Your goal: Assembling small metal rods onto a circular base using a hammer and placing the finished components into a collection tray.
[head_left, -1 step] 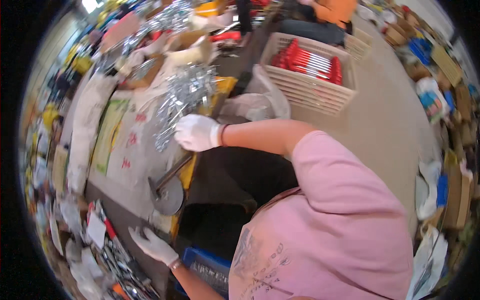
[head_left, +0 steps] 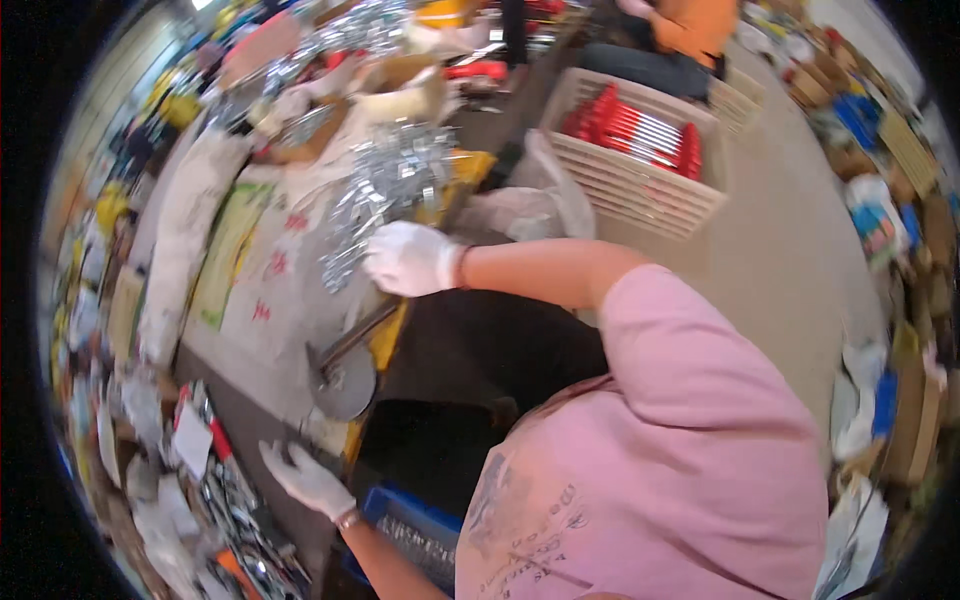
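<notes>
My right hand (head_left: 412, 260), in a white glove, has its fingers curled at the near edge of a heap of shiny silver metal strips (head_left: 390, 180). Whatever it grips, if anything, is hidden. Just below it, a hammer (head_left: 350, 340) lies with its head over a round grey metal disc (head_left: 347, 390) at the bench edge, its handle end close to the glove. My left hand (head_left: 308, 482), also gloved in white, hovers over the dark bench strip, fingers spread, holding nothing. Beside it is a pile of metal and red-handled tools (head_left: 235, 490).
A blue crate (head_left: 410, 525) stands below the bench edge. Behind, a white plastic basket (head_left: 640, 190) holds red-and-silver pieces (head_left: 640, 130). White printed sacks (head_left: 270, 260) cover the bench. Someone in orange (head_left: 695, 35) sits at the far side. Cartons and bags (head_left: 905, 350) line the right.
The whole view has shifted slightly, so the bench and basket appear a little farther right. Both hands keep nearly the same poses and places over the bench.
</notes>
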Tool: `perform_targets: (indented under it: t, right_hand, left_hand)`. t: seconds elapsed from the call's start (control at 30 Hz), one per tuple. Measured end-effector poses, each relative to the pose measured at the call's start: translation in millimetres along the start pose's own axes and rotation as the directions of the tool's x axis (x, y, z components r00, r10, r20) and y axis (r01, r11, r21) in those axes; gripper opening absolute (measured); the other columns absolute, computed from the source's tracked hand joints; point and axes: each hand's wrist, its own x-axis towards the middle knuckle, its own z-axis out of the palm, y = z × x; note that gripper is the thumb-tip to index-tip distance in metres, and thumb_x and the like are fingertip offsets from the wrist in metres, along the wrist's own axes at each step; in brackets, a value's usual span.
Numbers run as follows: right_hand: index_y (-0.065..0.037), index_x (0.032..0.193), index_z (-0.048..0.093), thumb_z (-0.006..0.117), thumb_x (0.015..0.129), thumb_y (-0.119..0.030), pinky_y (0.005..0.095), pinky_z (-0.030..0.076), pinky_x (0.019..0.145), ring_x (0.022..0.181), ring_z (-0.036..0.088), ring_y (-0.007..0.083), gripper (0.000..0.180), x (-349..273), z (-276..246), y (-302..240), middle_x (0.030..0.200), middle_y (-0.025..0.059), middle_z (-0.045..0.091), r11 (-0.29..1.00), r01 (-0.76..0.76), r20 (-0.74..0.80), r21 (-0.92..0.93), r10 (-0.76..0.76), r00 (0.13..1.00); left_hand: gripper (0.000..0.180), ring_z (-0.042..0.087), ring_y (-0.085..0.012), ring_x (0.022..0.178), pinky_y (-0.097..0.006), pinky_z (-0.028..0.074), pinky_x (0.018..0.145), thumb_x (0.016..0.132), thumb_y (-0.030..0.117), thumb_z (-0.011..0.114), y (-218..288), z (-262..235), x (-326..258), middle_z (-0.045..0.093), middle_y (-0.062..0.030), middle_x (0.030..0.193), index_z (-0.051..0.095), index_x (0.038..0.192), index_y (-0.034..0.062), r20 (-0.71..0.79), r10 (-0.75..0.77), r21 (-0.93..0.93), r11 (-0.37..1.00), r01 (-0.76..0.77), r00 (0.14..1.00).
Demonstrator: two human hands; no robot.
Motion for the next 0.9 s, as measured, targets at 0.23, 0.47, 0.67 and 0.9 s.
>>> perform_targets:
  t: [0.23, 0.47, 0.67, 0.9]
  right_hand:
    - [-0.011, 0.083, 0.062, 0.069, 0.090, -0.019, 0.0409, 0.052, 0.078, 0.087, 0.062, 0.0275, 0.012, 11, -15, 5, 0.087, 0.0074, 0.059, 0.994, 0.092, 0.018, 0.065, -0.093, 0.995]
    - [-0.009, 0.098, 0.065, 0.063, 0.086, -0.020, 0.0397, 0.052, 0.082, 0.094, 0.064, 0.0264, 0.016, 41, -35, 29, 0.097, 0.0080, 0.060, 0.899, 0.359, 0.434, 0.253, -0.437, 0.788]
    - [-0.011, 0.121, 0.069, 0.064, 0.087, -0.019, 0.0394, 0.055, 0.080, 0.097, 0.066, 0.0245, 0.036, 61, -30, 29, 0.111, 0.0061, 0.061, 0.861, 0.160, 0.587, 0.483, -0.454, 0.671]
    - [-0.009, 0.122, 0.069, 0.064, 0.085, -0.019, 0.0379, 0.057, 0.072, 0.088, 0.066, 0.0229, 0.038, 76, -25, 52, 0.108, 0.0060, 0.061, 0.831, 0.105, 0.633, 0.547, -0.492, 0.597]
  left_hand:
    - [0.049, 0.061, -0.0431, 0.127, -0.049, 0.046, 0.110, 0.098, 0.010, 0.067, 8, 11, 5, 0.065, -0.0263, 0.136, 0.056, 0.145, -0.0038, 0.014, 0.040, 0.334, 0.942, -0.042, 0.999]
    - [0.057, 0.052, -0.0447, 0.137, -0.055, 0.037, 0.119, 0.092, 0.014, 0.070, 34, -1, 10, 0.059, -0.0259, 0.143, 0.056, 0.145, -0.0005, 0.144, -0.098, 0.423, 0.906, 0.029, 0.985]
    - [0.053, 0.047, -0.0478, 0.139, -0.060, 0.034, 0.120, 0.091, 0.015, 0.066, 51, -14, 21, 0.053, -0.0263, 0.146, 0.059, 0.143, 0.0025, 0.317, -0.212, 0.507, 0.862, 0.024, 0.924]
    - [0.058, 0.043, -0.0506, 0.142, -0.068, 0.029, 0.121, 0.094, 0.029, 0.060, 51, 0, 38, 0.051, -0.0299, 0.148, 0.058, 0.145, 0.0024, 0.398, -0.281, 0.491, 0.869, 0.056, 0.873]
